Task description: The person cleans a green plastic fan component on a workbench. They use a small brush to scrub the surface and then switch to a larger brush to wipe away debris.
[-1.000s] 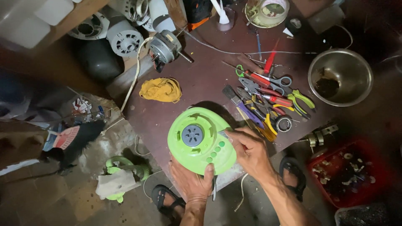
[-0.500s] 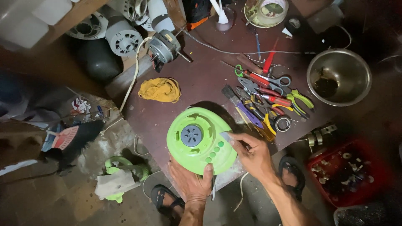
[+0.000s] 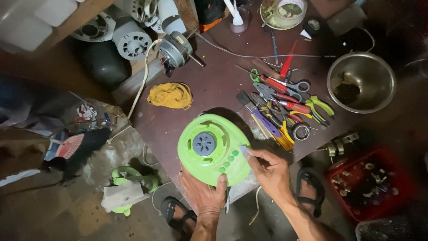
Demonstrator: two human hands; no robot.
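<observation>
Two hands on green fan base: our left hand grips its near edge, right hand fingers pinch its right rim; next needs firm steadying.

The fan base is bright lime green, with a grey round centre and a row of green buttons. The tabletop is dark reddish brown. A mustard-yellow rag lies toward its left edge. The hand tools near the right edge show red, green, yellow and purple handles. The bowl is dull silver metal, and the crate on the floor is red.
</observation>
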